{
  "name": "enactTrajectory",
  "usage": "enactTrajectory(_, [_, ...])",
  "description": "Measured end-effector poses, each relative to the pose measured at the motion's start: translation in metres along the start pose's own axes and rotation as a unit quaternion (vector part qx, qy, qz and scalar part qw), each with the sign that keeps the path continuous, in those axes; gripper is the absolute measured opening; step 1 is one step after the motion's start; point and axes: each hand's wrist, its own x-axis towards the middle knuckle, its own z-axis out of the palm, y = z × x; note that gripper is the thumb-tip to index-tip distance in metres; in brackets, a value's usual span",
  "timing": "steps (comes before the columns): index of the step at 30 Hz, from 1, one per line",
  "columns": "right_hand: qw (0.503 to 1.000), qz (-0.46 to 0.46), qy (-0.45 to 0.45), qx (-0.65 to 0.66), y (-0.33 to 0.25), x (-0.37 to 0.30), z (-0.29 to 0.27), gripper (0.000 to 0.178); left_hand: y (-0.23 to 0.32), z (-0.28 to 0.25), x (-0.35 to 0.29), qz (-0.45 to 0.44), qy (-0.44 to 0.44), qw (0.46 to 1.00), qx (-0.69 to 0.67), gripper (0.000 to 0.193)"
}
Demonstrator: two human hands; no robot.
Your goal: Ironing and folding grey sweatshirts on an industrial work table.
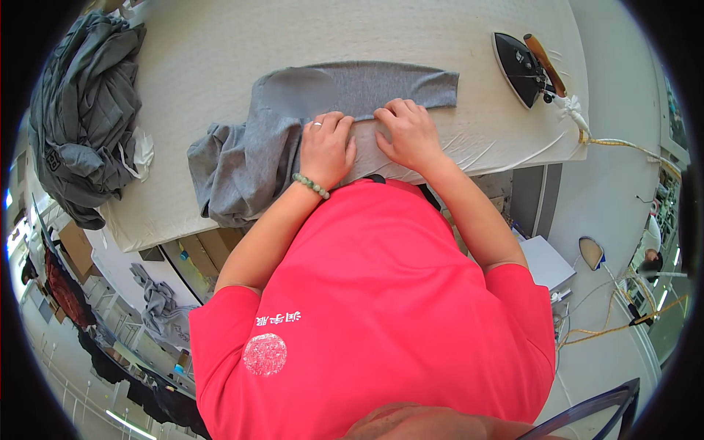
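Together at the near edge: left hand (326, 152) and right hand (413, 139) on the grey garment (275, 126)

I see both hands at the upper centre of the frame, backs up, fingers bent, with a narrow gap between them. From my post I cannot tell whether either one pinches the cloth or only presses it. The garment lies on the counter (411, 29), its flat length (392, 82) just above the hands and running left to right, almost parallel to the line they make. Its free end is up and to the right of the right hand, the nearer one. The left hand is nearer to the bunched part (231, 165), which spreads left and down.

Green beads (312, 185) ring the left wrist. Farther out, a dark iron (513, 70) with a wooden handle (546, 64) rests at the upper right, well apart from the right hand, its cord (620, 141) trailing rightward. Dark grey cloth (92, 110) lies heaped at the upper left. A red shirt (381, 293) takes up the lower centre.
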Motion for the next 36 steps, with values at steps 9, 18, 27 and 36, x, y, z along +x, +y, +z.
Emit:
enactTrajectory(9, [0.991,0.114,0.052,-0.043,0.062,-0.003,-0.013,0.023,0.007,0.002,0.002,0.002,-0.002,1.0,0.018,0.042])
enactTrajectory(18, [0.996,-0.049,0.073,0.004,0.062,0.027,-0.028,0.029,0.048,0.058,0.031,0.045,0.04,0.998,0.022,0.042])
enactTrajectory(27, [0.978,-0.105,0.095,-0.156,0.165,0.035,-0.028,0.052,0.095,0.078,0.035,-0.019,0.078,0.993,0.085,0.051])
enactTrajectory(36, [0.971,-0.221,0.031,-0.087,0.194,0.016,-0.044,0.046,0.148,0.116,0.042,-0.011,0.112,0.986,0.121,0.054])
